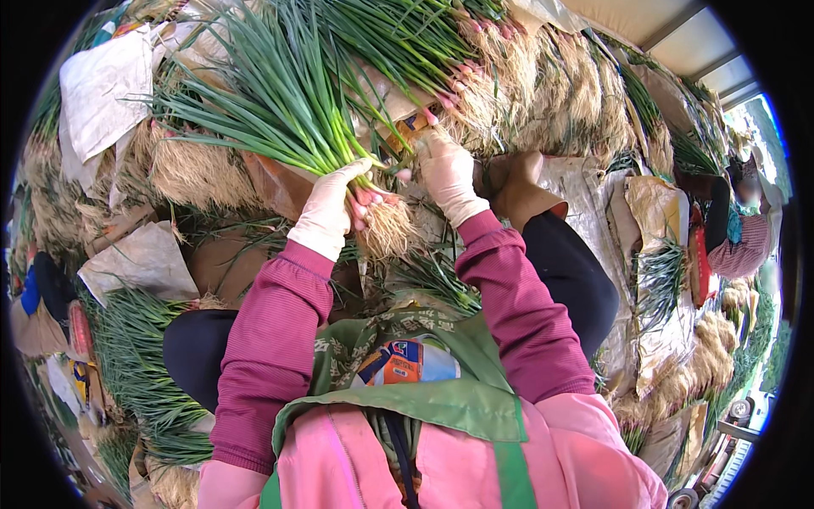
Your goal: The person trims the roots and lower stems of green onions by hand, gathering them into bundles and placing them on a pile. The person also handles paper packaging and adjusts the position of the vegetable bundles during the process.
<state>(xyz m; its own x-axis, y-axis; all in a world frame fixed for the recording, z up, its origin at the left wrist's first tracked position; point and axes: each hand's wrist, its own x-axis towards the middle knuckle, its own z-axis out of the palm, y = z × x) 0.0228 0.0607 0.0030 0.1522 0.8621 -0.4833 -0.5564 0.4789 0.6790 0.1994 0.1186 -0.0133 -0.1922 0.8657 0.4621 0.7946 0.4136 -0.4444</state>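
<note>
My left hand (pixel 329 208), in a pale glove, is closed round a thick bunch of spring onions (pixel 297 110) just above the bulbs. Long green leaves fan out up and to the left; reddish bulbs and a tuft of pale roots point toward my lap. Close by on the right, my gloved right hand (pixel 447 170) is closed, its fingertips pinching a thin spring onion (pixel 400 156) beside the bunch. Its far end is hard to separate from the leaves behind. Past both hands lies a heap of more spring onions (pixel 407 42), roots facing right.
Root-covered rows of spring onions (pixel 551 85) rise at the far side, with white sacking (pixel 106 89) at upper left. More green leaves (pixel 140 365) lie at lower left. Brown sheeting (pixel 229 267) covers ground by my left knee. Another person (pixel 738 242) is at the far right.
</note>
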